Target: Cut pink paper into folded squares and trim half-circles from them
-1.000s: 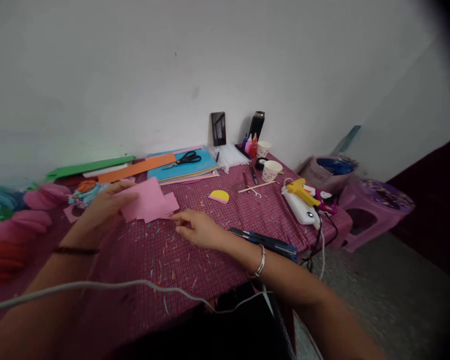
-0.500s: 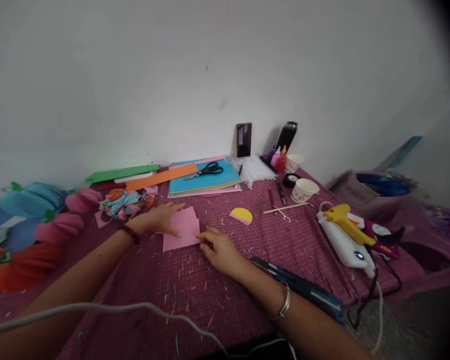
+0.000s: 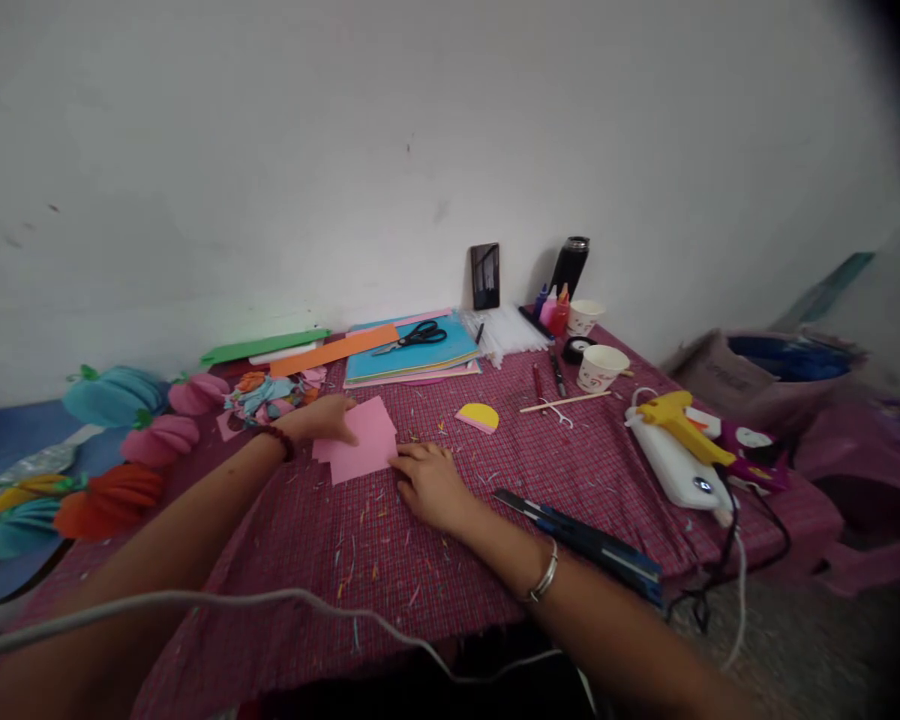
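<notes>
Pink paper pieces point(image 3: 361, 448) lie on the pink checked cloth point(image 3: 450, 560) of a low table. My left hand point(image 3: 322, 418) rests on their far left edge with its fingers laid over the paper. My right hand point(image 3: 429, 482) lies flat on the cloth at the paper's right corner, fingertips touching it. A bracelet sits on each wrist. A yellow and pink half-round piece point(image 3: 478, 416) lies just to the right of the pink paper.
Coloured sheets with black scissors point(image 3: 412, 338) lie at the back. A phone point(image 3: 485, 276), flask point(image 3: 569, 267), glue bottles and paper cups point(image 3: 601, 367) stand at the back right. A yellow glue gun point(image 3: 679, 423) and rulers point(image 3: 585, 543) lie right. Paper ornaments point(image 3: 112, 445) lie left. A white cable point(image 3: 195, 602) crosses in front.
My left hand has brought the pink paper down from the air onto the cloth. My right hand stayed beside it. The view has swung left and down.
</notes>
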The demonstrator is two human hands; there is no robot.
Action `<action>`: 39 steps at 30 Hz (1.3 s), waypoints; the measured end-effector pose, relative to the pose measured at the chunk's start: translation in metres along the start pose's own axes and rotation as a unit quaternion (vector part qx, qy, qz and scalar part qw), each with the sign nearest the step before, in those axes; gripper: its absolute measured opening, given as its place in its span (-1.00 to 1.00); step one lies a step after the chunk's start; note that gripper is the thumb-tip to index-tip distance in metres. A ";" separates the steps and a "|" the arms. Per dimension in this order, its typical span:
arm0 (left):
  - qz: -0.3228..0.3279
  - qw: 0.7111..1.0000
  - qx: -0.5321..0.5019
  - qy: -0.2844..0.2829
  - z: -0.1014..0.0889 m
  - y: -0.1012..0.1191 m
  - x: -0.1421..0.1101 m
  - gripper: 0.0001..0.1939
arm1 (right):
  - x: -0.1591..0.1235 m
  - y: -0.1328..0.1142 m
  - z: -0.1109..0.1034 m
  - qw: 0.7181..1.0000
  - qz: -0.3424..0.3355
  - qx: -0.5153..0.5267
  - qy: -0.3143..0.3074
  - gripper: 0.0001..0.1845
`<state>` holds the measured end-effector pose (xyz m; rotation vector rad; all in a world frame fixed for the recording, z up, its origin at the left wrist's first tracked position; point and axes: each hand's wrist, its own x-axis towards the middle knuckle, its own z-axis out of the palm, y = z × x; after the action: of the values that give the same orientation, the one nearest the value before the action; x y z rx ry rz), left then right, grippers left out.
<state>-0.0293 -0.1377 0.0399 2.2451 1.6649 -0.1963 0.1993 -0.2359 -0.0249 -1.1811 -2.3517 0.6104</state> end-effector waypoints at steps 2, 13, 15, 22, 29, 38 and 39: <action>0.009 1.000 -0.021 -0.007 -0.001 0.008 -0.011 -0.69 | 0.000 0.002 0.000 1.000 -0.007 0.015 0.005 -0.61; 0.076 0.990 0.003 0.118 0.001 0.060 -0.064 -0.90 | 0.015 0.012 0.001 0.953 0.020 0.230 0.195 -0.15; 0.100 0.986 0.010 0.136 0.006 0.071 -0.068 -0.88 | 0.018 0.013 0.002 0.928 0.015 0.320 0.189 -0.12; 0.135 0.937 -0.144 0.288 0.053 0.057 -0.063 -0.14 | 0.020 0.018 0.005 0.908 0.051 0.385 0.156 -0.27; 0.040 0.768 -0.593 0.241 0.094 0.040 -0.052 0.27 | 0.021 0.027 0.013 0.910 0.065 0.381 0.154 -0.36; 0.004 0.788 -0.544 0.289 0.082 0.052 -0.057 -0.75 | 0.023 0.016 -0.001 0.908 0.036 0.377 0.179 -0.43; 0.008 0.791 -0.534 0.298 0.081 0.053 -0.058 -0.76 | 0.023 0.016 -0.002 0.907 0.035 0.380 0.178 -0.40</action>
<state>0.0103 -0.2312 -0.0080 1.4300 1.3891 1.2627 0.1978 -0.2080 -0.0281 -0.9001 -1.5297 1.0976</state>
